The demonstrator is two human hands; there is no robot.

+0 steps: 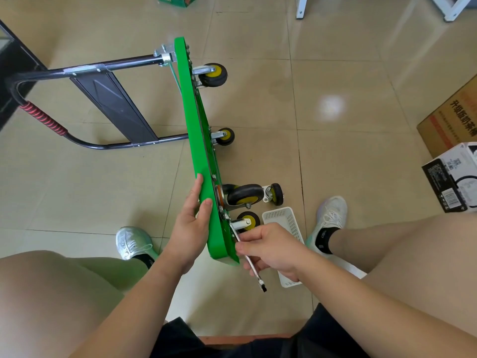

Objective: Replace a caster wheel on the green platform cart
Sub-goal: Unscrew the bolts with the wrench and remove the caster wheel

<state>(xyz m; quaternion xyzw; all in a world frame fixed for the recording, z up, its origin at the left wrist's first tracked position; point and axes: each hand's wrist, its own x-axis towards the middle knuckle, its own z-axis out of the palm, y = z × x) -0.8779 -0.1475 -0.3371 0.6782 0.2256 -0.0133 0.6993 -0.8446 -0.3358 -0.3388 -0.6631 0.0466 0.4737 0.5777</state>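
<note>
The green platform cart (196, 140) stands on its side edge on the floor, its black handle (85, 71) folded out to the left. Several black-and-yellow caster wheels point right from its underside: the far one (213, 74), a middle one (225, 136), a large one (245, 195) and the nearest one (248, 220). My left hand (189, 223) grips the cart's near end, thumb over the edge. My right hand (271, 248) holds a silver wrench (249, 259) with its head at the nearest caster's mounting plate. A loose caster (275, 193) lies on the floor beyond.
A white slotted plastic basket (286, 223) lies on the floor under my right hand. My two shoes (134, 241) flank the cart's near end. Cardboard boxes (449, 120) stand at the right, a green box (178, 0) and white furniture legs (300, 6) at the far edge.
</note>
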